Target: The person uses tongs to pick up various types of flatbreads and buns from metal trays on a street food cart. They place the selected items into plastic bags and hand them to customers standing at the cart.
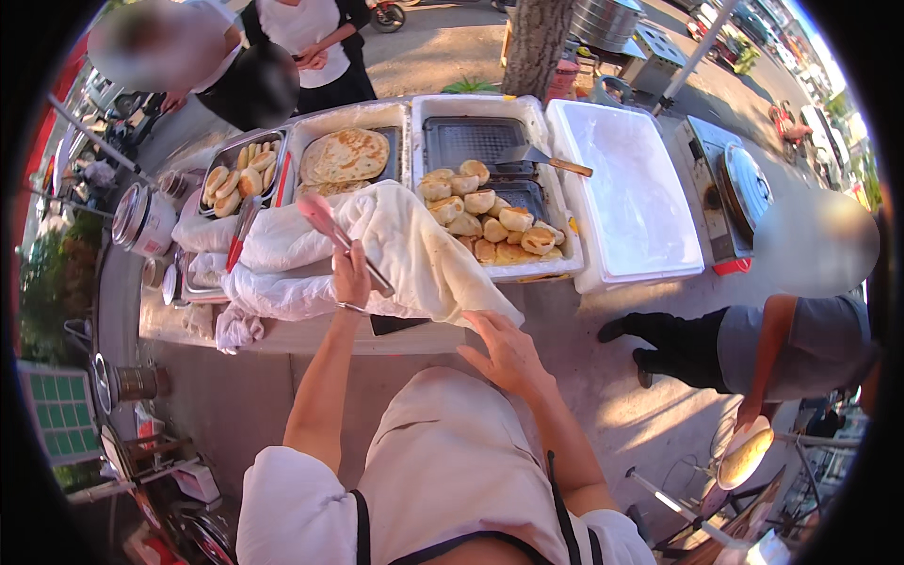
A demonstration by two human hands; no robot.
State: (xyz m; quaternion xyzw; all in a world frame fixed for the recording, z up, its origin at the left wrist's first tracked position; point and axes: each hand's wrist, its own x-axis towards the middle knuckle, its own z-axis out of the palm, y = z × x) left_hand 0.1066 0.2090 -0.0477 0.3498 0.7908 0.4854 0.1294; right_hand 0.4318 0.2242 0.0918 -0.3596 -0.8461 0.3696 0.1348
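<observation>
My left hand (351, 274) grips a pair of tongs (346, 239) with pink tips, held above a white cloth (395, 219). My right hand (503, 351) is at the cloth's near right corner, fingers apart, fingertips at its edge; whether they touch it is unclear. The cloth partly covers a foam box of flatbreads (351, 154). Round baked buns (487, 212) are heaped in the foam box (573, 244) beyond my right hand. Red-handled tongs (244, 233) lie left of my left hand. A dark flat object (397, 324) shows partly under the cloth.
A wooden-handled scraper (544, 159) rests across the bun box rim. Right of it stands a white foam box (635, 191), then a stove (713, 191). Oval buns (240, 176) fill a left tray. Two people stand opposite; a co-worker (791, 346) at right holds a pan-like item (745, 455).
</observation>
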